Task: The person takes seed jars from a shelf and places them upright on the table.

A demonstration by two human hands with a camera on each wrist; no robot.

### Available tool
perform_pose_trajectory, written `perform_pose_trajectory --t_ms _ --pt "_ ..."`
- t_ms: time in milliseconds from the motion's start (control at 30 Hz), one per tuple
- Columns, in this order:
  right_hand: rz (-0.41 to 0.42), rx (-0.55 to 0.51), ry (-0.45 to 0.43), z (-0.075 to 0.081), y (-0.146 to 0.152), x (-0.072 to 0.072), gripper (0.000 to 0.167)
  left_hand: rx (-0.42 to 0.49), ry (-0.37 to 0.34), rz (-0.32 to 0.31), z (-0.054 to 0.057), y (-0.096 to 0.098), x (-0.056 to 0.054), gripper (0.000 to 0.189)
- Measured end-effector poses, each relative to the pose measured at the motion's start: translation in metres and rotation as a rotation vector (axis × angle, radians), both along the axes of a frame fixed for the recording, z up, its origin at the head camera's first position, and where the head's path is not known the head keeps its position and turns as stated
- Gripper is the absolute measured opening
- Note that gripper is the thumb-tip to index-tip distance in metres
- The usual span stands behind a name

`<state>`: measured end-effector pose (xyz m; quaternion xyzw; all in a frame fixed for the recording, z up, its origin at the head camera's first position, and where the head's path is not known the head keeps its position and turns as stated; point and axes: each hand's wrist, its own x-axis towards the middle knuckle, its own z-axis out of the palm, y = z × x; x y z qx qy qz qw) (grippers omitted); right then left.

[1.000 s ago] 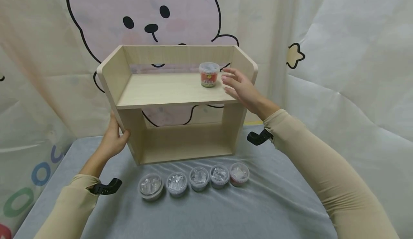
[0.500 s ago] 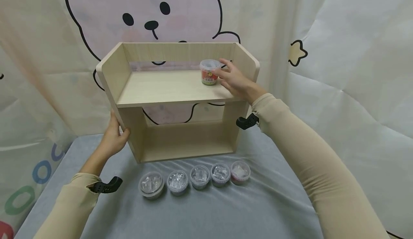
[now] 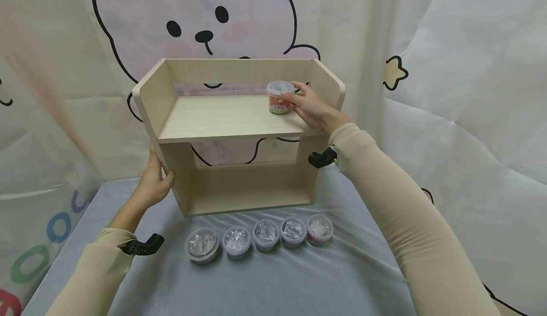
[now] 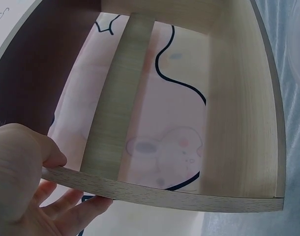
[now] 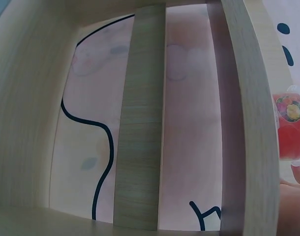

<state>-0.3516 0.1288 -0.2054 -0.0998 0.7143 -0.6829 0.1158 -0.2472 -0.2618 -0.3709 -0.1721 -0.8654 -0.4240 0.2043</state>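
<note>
A two-tier wooden shelf (image 3: 239, 185) is tilted on the table. My left hand (image 3: 152, 185) grips its left side panel, and the left wrist view has the thumb (image 4: 29, 142) on the inner side and the fingers (image 4: 66, 211) outside. On the upper board, toward the right, stands a clear plastic tub (image 3: 279, 100) with a red label. My right hand (image 3: 312, 109) holds this tub from its right side, thumb in front and a finger behind the rim. In the right wrist view the tub (image 5: 291, 130) shows only at the right edge, with little of the hand visible.
Several round lidded plastic tubs (image 3: 266, 235) stand in a row on the grey-blue cloth (image 3: 265, 287) before the shelf. Their lids show clear wrapped contents. A printed curtain (image 3: 248, 17) hangs close behind the shelf, and pale sheeting (image 3: 483, 93) hangs at the right.
My right hand has moved left from beside the labelled tub and taken hold of it. The tub remains at about the same spot on the upper board. My left hand keeps its grip.
</note>
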Motion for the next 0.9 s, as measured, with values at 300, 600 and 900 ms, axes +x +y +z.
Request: perform_pose_trajectory --t_ms 300,600,900 --pt "0.019 -0.048 -0.015 0.001 -0.004 -0.003 0.079 0.009 -0.013 -0.003 0.001 -0.001 0.002 0.096" --pt "-0.003 0.012 -0.007 0.001 0.001 0.001 0.075 0.01 -0.024 -0.022 0.002 0.002 0.005 0.1" --pt "0.018 -0.009 -0.025 0.007 0.004 0.016 0.065 0.019 -0.004 -0.023 0.0 0.002 0.008 0.101"
